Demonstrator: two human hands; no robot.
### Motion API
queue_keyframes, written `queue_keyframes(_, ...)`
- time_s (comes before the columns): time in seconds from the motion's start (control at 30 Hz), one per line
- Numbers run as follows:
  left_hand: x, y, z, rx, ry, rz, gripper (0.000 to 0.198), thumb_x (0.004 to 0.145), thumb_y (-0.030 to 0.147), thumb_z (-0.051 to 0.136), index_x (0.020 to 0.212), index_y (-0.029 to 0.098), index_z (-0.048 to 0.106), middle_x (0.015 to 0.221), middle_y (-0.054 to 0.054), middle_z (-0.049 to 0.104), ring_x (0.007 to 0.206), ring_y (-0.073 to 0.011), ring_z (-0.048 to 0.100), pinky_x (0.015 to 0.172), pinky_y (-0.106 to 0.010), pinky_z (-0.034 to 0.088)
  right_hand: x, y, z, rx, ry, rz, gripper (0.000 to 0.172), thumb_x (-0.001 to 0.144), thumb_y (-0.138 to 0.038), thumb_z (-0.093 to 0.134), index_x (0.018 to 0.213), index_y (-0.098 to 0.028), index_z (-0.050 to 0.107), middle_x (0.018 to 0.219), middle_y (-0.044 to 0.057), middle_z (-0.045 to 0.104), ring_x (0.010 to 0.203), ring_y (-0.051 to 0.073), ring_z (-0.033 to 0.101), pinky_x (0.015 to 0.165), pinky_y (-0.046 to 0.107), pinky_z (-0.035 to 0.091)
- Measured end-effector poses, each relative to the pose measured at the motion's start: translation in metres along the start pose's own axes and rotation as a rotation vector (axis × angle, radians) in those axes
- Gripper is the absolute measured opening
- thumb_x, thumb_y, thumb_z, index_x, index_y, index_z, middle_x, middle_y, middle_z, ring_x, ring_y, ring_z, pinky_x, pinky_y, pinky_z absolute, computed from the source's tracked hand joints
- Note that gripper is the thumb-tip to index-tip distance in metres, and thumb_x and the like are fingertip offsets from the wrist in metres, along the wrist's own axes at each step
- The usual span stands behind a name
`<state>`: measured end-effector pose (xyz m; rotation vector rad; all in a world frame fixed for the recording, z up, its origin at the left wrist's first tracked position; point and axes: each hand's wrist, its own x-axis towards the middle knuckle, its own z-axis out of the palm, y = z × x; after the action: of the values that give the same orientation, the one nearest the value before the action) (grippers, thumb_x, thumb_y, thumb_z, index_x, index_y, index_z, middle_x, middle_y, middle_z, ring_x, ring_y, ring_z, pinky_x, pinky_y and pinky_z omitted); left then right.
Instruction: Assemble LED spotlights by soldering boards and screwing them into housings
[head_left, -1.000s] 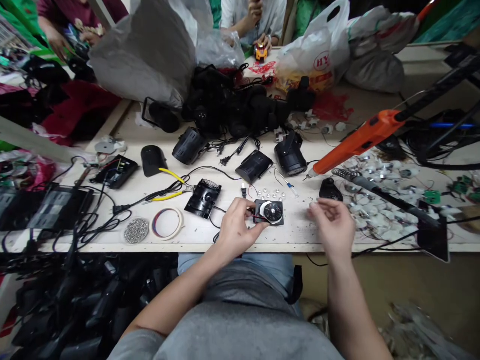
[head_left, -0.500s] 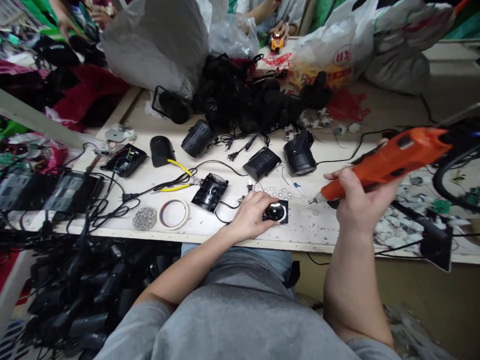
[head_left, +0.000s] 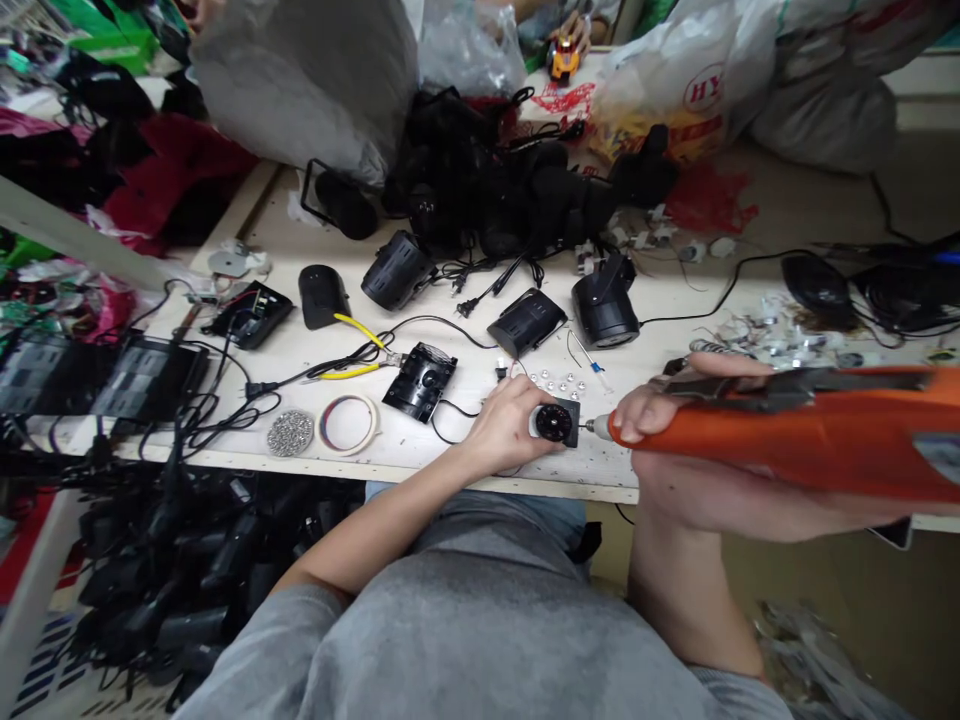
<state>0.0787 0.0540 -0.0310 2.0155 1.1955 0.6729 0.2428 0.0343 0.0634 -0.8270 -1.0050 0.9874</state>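
My left hand (head_left: 510, 425) pinches a small black square part with a round ridged disc (head_left: 553, 423) near the table's front edge. My right hand (head_left: 652, 415) is wrapped round an orange electric screwdriver (head_left: 780, 430), held level with its tip pointing left. The bit reaches the right side of the black part; whether it touches a screw I cannot tell. Just behind my left hand lie several small clear lens-like pieces (head_left: 559, 383). An open black housing (head_left: 421, 383) with a cable sits left of that hand.
Yellow-handled pliers (head_left: 352, 372), a tape roll (head_left: 348, 424) and a round heap of small screws (head_left: 290, 433) lie at left. Black housings (head_left: 527, 322) and cables stand behind. Plastic bags (head_left: 307, 80) line the back. Across the table, another person's hand is by a yellow toy (head_left: 564, 60).
My right hand has swung the screwdriver down and left, from beside the black part to its right edge. The black part has tilted slightly in my left hand.
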Motion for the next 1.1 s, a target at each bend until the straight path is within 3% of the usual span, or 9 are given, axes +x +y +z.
queue_keyframes(0.1, 0.001, 0.0, 0.001, -0.043, 0.013, 0.014, 0.049, 0.063, 0.038, 0.091, 0.103, 0.02, 0.068, 0.098, -0.004, 0.06, 0.097, -0.0247, 0.059, 0.086, -0.037, 0.049, -0.007, 0.002, 0.009, -0.009, -0.032, -0.155, 0.074, 0.08, -0.086, 0.041, 0.102, -0.026, 0.077, 0.058, 0.002, 0.06, 0.045, 0.021, 0.055, 0.045, 0.039, 0.046)
queue_keyframes(0.27, 0.001, 0.0, 0.0, -0.078, 0.006, 0.04, 0.038, 0.069, 0.035, 0.087, 0.098, 0.02, 0.068, 0.095, -0.003, 0.059, 0.091, -0.0216, 0.06, 0.079, -0.034, 0.048, -0.006, 0.005, 0.014, -0.021, -0.075, -0.127, 0.068, 0.076, -0.084, 0.05, 0.099, -0.026, 0.077, 0.058, 0.002, 0.06, 0.045, 0.021, 0.054, 0.047, 0.038, 0.044)
queue_keyframes(0.47, 0.003, 0.0, 0.0, -0.084, 0.003, 0.051, 0.038, 0.067, 0.034, 0.088, 0.096, 0.02, 0.069, 0.093, -0.002, 0.059, 0.089, -0.0204, 0.059, 0.076, -0.031, 0.047, -0.003, 0.008, 0.008, 0.036, -0.176, -0.123, 0.069, 0.079, -0.081, 0.045, 0.106, -0.026, 0.076, 0.063, 0.005, 0.064, 0.051, 0.024, 0.056, 0.052, 0.041, 0.047)
queue_keyframes(0.57, 0.003, 0.0, 0.001, -0.106, 0.015, 0.046, 0.038, 0.066, 0.034, 0.089, 0.096, 0.021, 0.069, 0.092, -0.002, 0.059, 0.087, -0.0198, 0.06, 0.075, -0.031, 0.047, -0.003, 0.01, 0.005, 0.073, -0.222, -0.102, 0.069, 0.076, -0.081, 0.052, 0.108, -0.024, 0.076, 0.067, 0.006, 0.065, 0.053, 0.025, 0.057, 0.054, 0.043, 0.047)
queue_keyframes(1.1, 0.004, -0.004, -0.002, -0.182, -0.007, 0.049, 0.04, 0.065, 0.031, 0.09, 0.1, 0.021, 0.073, 0.093, -0.002, 0.061, 0.088, -0.0189, 0.062, 0.079, -0.031, 0.05, -0.006, 0.015, 0.016, -0.034, -0.093, -0.165, 0.073, 0.084, -0.083, 0.034, 0.097, -0.025, 0.076, 0.067, 0.005, 0.06, 0.048, 0.022, 0.056, 0.047, 0.039, 0.045)
